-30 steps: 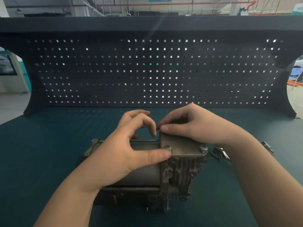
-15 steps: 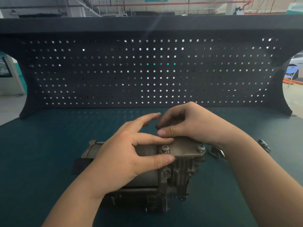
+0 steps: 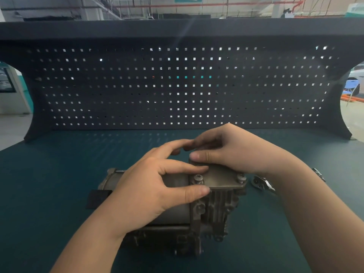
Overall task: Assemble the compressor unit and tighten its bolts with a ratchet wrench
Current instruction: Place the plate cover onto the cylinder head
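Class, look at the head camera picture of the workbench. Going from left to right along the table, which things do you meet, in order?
Black block → left hand → near-left bolt on the cover plate → near-right bolt → ratchet wrench head → small metal piece.

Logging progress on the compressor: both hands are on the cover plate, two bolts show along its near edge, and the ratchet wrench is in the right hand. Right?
Not quite. The head view shows the right hand resting on the cover plate without a tool; the ratchet wrench lies on the mat beside the compressor. The left hand and both bolts are as you say.
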`<state>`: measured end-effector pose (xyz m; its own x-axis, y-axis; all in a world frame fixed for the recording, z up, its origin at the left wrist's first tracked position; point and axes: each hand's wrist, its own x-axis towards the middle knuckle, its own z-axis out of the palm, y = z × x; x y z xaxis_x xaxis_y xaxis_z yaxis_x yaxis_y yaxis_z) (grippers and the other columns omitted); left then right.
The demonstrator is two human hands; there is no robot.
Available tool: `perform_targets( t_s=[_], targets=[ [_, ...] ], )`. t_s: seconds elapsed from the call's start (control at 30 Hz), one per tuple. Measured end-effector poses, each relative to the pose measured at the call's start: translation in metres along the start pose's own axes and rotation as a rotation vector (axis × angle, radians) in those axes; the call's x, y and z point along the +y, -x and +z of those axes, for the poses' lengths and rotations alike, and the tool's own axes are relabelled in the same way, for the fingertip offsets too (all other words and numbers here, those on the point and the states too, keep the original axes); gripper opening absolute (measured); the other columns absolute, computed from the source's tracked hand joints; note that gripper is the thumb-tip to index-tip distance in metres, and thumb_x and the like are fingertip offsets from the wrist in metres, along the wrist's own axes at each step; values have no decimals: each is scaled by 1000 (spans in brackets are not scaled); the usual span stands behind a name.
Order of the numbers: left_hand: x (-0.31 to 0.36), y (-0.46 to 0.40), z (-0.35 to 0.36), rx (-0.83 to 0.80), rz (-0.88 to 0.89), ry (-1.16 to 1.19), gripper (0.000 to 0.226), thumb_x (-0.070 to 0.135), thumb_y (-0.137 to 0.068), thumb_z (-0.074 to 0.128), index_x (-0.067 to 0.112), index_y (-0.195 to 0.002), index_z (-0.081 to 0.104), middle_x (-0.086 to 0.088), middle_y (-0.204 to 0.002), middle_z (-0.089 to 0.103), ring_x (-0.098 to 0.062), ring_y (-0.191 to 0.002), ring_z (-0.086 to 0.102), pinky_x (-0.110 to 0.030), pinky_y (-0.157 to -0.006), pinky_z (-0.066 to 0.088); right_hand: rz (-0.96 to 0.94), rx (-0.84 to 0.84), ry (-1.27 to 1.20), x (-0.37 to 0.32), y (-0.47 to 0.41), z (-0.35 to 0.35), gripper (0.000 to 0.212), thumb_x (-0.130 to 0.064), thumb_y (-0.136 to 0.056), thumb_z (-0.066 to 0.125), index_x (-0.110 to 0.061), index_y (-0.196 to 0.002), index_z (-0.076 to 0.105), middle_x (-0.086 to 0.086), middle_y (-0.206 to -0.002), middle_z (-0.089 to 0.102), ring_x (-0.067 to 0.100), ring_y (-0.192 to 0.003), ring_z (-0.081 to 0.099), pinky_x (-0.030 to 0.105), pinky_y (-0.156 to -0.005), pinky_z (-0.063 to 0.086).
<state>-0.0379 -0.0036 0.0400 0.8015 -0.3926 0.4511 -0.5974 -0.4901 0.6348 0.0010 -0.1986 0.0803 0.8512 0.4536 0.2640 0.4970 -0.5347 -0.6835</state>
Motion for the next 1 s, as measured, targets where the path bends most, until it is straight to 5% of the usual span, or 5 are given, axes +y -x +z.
perform_targets(
  t_s=[0.23,0.4,0.63,0.83,1.0],
  targets=[
    [-1,0,0,1,3,2,39,75,-57,64,65,-94,67,46,-137,35,14,-129,37,-38,-110,34,30,108,-95,1,-2,5,12,-39,-63,84,-33,-60,74,-9,-59,68,-3,-54,59,13,-52,46],
    [-1,0,0,-1,5,2,39,75,-56,64,64,-94,67,46,-137,35,14,-128,37,-36,-109,34,16,23,-110,2,1,1,13,-39,-69,79,-34,-79,75,-13,-84,75,-1,-81,69,15,-74,53],
    [0,0,0,-3,1,-2,39,75,-57,65,64,-94,67,46,-137,35,12,-129,39,-38,-111,34,38,186,-52,-1,-1,8,23,-37,-66,85,-23,-58,69,-8,-54,65,-2,-47,53,12,-47,41],
    [-1,0,0,-4,-3,-3,40,77,-56,64,65,-94,66,47,-137,35,15,-126,39,-39,-109,36,2,57,-72,-4,4,1,12,-21,-76,80,-32,-74,75,-13,-75,74,-3,-72,67,9,-65,49],
    [-2,0,1,-8,-8,14,48,86,-52,62,64,-94,67,45,-138,35,13,-126,42,-41,-108,38,87,217,-49,-4,3,6,33,-54,-64,76,-22,-67,73,-9,-62,70,-2,-54,58,16,-54,45]
  ],
)
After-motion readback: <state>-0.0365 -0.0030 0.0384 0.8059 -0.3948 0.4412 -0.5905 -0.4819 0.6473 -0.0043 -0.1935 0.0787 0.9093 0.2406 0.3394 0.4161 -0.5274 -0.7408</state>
